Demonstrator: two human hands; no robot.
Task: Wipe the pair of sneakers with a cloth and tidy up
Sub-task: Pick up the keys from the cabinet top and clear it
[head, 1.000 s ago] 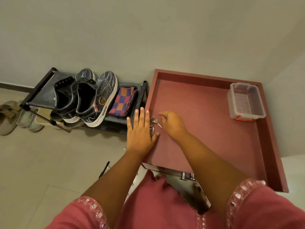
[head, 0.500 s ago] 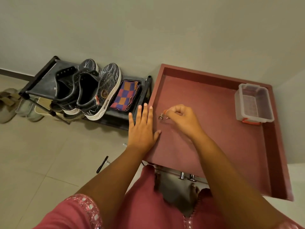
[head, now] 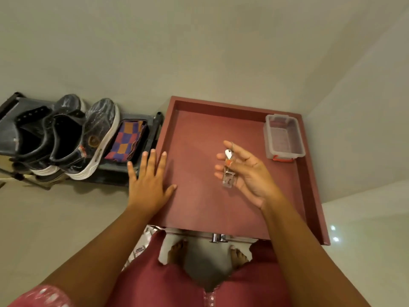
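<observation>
Pale walls meet in a corner, and a red cabinet top (head: 199, 202) with a raised rim sits against them.

At about 9 o'clock from the middle of the view, the pair of sneakers (head: 64, 138) stands on a dark shoe rack (head: 152, 131). They are black with white soles, side by side and touching, toes pointing at the wall. Just beside them, at their 3 o'clock, lies the folded cloth (head: 127, 141). It has red, blue and orange squares. It lies on the same rack, close to the right shoe.

At 5 o'clock from the cloth is the left hand (head: 149, 182). It lies flat with its fingers straight and spread, over the left edge of the red top. It holds nothing.

At 3 o'clock from that hand is the right hand (head: 245, 173), lifted above the red top with its palm turned to the left. Its fingers are loosely bent around a bunch of keys (head: 229, 167). A ring is on the top finger and the keys hang down from it.

At 1 o'clock from the right hand, a clear plastic box (head: 284, 137) with a red clip sits in the far right corner of the red top, well apart from the keys.

At 6 o'clock, bare toes and pink clothes show below.
</observation>
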